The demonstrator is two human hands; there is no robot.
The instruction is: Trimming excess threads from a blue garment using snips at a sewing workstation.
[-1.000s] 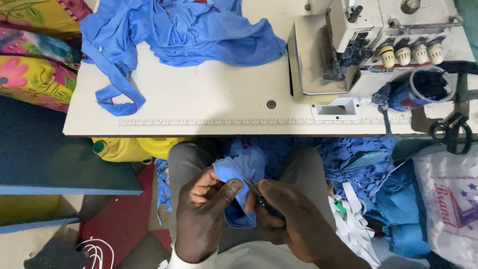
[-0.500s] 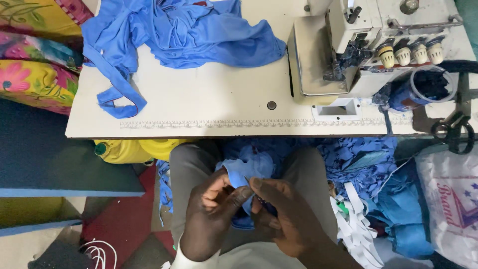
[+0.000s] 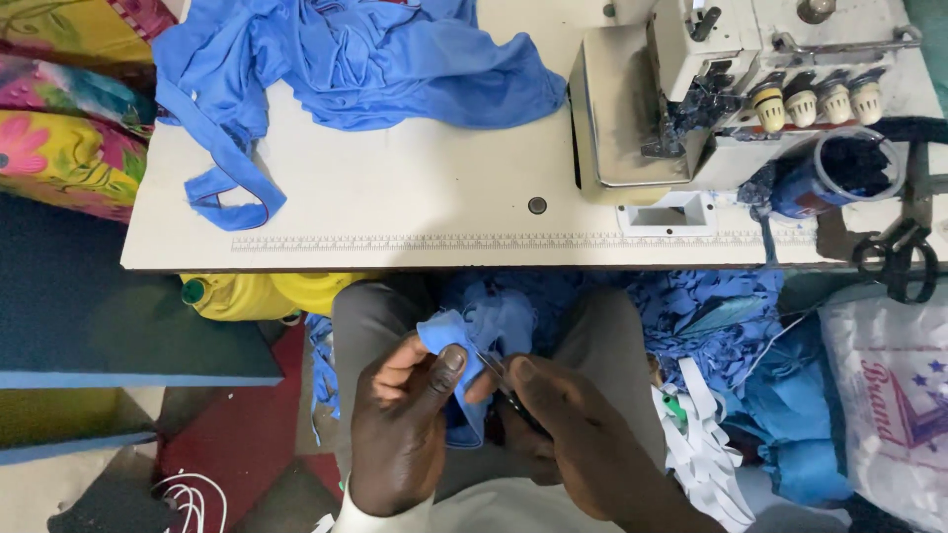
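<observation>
Both hands, the left hand (image 3: 400, 434) and the right hand (image 3: 573, 439), are bare with no rings or gloves, a white sleeve cuff (image 3: 380, 515) shows at the left wrist, and grey trousers (image 3: 370, 316) cover the legs.

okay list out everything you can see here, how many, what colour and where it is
table: one, cream, across the top
sewing machine: one, off-white, table's right end
blue cloth pile: one, blue, table's top left
cup: one, blue with white rim, right of the machine
scissors: one pair, black, table's right edge
patterned fabric: several pieces, yellow, pink and green, far left
yellow container: one, yellow, under the table's left side
scraps: many, blue, on the floor at right
white strips: several, white, lower right
bag: one, white, far right
small cloth: one, blue, in the lap
left hand: pinching the small cloth
right hand: holding a small dark tool at the cloth
</observation>
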